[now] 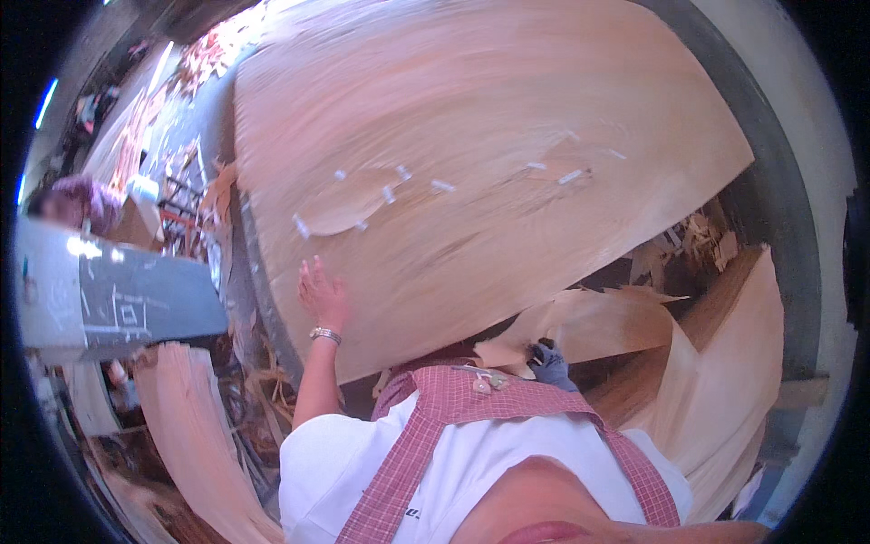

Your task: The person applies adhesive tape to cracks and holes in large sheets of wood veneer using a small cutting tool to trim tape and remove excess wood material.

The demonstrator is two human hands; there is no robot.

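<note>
Veneer sheet (489, 204), broad and pale, spreads ahead of the hands, its near edge close to the plaid apron (526, 395). Left hand (323, 295) lies flat over its near left part, fingers extended and grasping nothing, probably to steady or smooth it. Right hand (549, 366), gloved, sits low beyond that near edge, beside a curled veneer piece (598, 325); whether it grips this I cannot tell. Just ahead of the left hand, white tape strips (390, 194) surround a rounded patch (349, 207), presumably to hold it in place. Left of that hand stands a grey table (195, 295); farther off is another person (86, 199). Right of the gloved hand, large offcuts (743, 340) rest, perhaps kept aside so the sheet stays uncovered.
</note>
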